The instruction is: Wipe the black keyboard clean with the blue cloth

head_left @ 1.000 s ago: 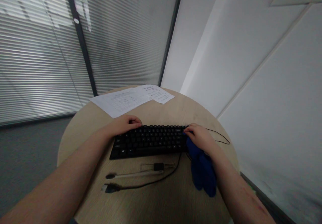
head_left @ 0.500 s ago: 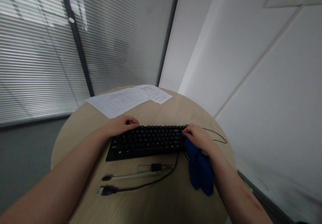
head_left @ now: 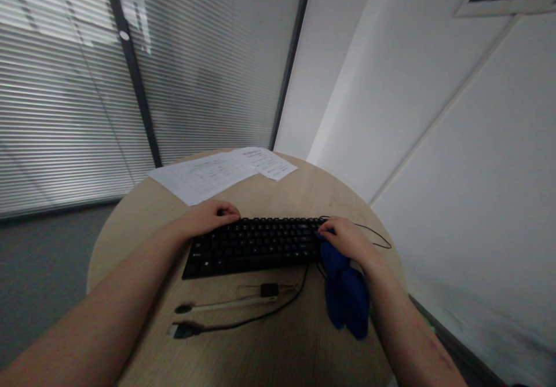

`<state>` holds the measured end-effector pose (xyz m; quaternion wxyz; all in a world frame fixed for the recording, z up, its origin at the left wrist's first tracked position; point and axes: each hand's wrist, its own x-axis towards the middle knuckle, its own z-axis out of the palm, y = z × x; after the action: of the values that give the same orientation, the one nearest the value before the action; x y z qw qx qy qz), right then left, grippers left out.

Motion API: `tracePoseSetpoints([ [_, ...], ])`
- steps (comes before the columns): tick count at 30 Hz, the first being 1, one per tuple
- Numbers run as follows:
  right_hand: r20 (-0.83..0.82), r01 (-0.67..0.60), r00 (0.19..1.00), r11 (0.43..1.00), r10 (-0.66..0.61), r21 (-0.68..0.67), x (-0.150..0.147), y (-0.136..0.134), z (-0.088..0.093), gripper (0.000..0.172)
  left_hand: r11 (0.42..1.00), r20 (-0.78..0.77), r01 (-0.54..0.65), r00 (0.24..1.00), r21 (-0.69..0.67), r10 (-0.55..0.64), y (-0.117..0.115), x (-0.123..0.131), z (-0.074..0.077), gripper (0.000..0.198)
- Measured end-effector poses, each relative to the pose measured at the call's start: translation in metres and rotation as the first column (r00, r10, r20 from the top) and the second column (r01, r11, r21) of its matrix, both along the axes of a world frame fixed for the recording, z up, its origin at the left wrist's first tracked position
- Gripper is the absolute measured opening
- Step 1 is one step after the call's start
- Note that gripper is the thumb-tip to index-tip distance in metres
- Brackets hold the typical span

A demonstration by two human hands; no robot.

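1. Little has changed from half a second ago: the left hand (head_left: 211, 218) still rests on the far left corner of the black keyboard (head_left: 254, 244), and the right hand (head_left: 346, 241) has stayed at its right end, perhaps shifted a touch nearer the person
2. Left hand's fingers are curled over the corner keys, pressed together rather than spread
3. Right hand's fingers pinch a blue cloth (head_left: 345, 291) against the keyboard's right edge; the rest of the cloth lies bunched on the worktop (head_left: 278, 340) beneath the wrist
4. The keyboard sits across the middle of the round wooden worktop, its thin cable (head_left: 372, 237) looping off to the right
5. Just in front of it lie a black USB plug (head_left: 182, 330) with its lead, and a pale adapter cable (head_left: 237, 298)
6. Two printed paper sheets (head_left: 221, 172) lie at the far edge; their text is too small and blurred to read, and the key legends likewise
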<state>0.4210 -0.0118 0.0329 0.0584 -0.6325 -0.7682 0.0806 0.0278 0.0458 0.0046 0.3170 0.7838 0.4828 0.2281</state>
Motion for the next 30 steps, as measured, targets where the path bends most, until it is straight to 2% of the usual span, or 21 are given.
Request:
tracePoseSetpoints([
  [4,-0.002,0.106,0.994,0.991,-0.106,0.086,0.012,0.002,0.003,0.024,1.000,0.004,0.024,1.000,-0.001,-0.024,0.000,-0.001,0.001,0.038],
  [11,0.022,0.069,0.997,0.998,-0.070,0.008,0.007,0.007,-0.006,0.023,1.000,-0.026,0.007,1.000,0.008,-0.007,0.000,-0.001,0.000,0.040],
  [17,0.045,0.058,0.997,0.996,-0.055,-0.068,0.005,0.005,-0.001,0.023,1.000,-0.042,0.000,0.999,-0.020,-0.001,-0.001,0.000,0.001,0.043],
  [25,0.020,0.061,0.998,0.998,-0.060,-0.024,0.012,0.007,-0.004,0.023,1.000,-0.054,-0.021,0.998,-0.014,0.020,-0.002,0.002,0.003,0.042],
  [30,0.036,0.131,0.991,0.991,-0.132,0.041,0.026,0.013,-0.002,0.026,1.000,-0.059,-0.014,0.998,0.010,0.015,-0.003,0.002,0.005,0.041],
])
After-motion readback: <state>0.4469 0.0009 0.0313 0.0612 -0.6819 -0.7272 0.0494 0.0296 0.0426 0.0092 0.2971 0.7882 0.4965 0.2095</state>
